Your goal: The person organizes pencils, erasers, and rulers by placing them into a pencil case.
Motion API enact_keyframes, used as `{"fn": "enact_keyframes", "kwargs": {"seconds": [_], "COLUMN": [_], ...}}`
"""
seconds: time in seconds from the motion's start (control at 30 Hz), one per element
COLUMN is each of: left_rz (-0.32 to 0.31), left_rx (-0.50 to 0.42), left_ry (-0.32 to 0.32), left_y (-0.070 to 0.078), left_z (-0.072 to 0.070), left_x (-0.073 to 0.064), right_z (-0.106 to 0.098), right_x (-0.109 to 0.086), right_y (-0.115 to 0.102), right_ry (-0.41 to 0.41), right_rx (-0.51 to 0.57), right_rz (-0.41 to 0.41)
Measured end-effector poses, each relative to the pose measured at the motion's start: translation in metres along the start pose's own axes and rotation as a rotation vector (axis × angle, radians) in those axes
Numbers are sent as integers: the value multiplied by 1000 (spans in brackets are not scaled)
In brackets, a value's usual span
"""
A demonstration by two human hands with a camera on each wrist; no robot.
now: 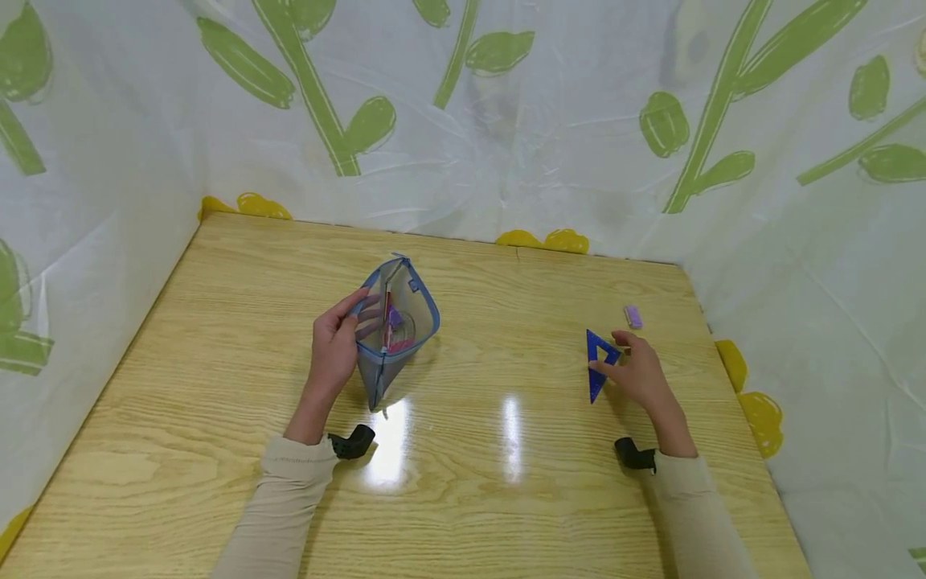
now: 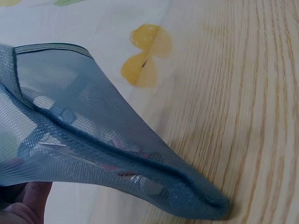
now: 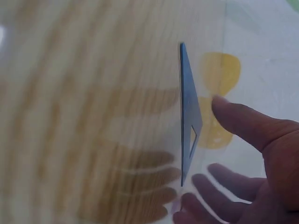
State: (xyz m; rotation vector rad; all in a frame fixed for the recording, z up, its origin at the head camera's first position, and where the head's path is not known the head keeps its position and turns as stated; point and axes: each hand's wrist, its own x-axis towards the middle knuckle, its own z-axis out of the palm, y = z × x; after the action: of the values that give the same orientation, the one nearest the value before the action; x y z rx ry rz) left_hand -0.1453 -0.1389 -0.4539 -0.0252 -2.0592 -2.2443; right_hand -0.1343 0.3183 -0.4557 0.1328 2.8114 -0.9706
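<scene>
My left hand grips the left rim of a blue-grey mesh zip pouch, thumb outside and the other fingers showing through the mesh. The pouch gapes, with a red pencil and several purple, pink and clear items inside. In the left wrist view the pouch's pointed bottom corner hangs close over the table. On the right, my right hand hovers over a blue triangular set square lying on the table. Its thumb and fingers are spread around the set square, apart from it in the right wrist view.
A small purple eraser lies just beyond my right hand. The wooden table meets white sheeting with a leaf print at the back and both sides. Black wrist mounts stick out from both cuffs.
</scene>
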Motion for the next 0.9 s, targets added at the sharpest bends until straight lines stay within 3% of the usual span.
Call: {"fn": "enact_keyframes", "kwargs": {"seconds": [0.2, 0.4, 0.9], "left_rz": [1, 8, 0], "left_rx": [9, 11, -6], "left_ry": [4, 11, 11], "left_y": [-2, 0, 1], "left_z": [-2, -3, -2], "left_x": [0, 0, -2], "right_z": [-3, -8, -15], "right_x": [9, 11, 12], "right_y": [-1, -9, -19], "right_ry": [-1, -66, -139], "right_rx": [-133, -152, -146], "right_rz": [-24, 31, 140]}}
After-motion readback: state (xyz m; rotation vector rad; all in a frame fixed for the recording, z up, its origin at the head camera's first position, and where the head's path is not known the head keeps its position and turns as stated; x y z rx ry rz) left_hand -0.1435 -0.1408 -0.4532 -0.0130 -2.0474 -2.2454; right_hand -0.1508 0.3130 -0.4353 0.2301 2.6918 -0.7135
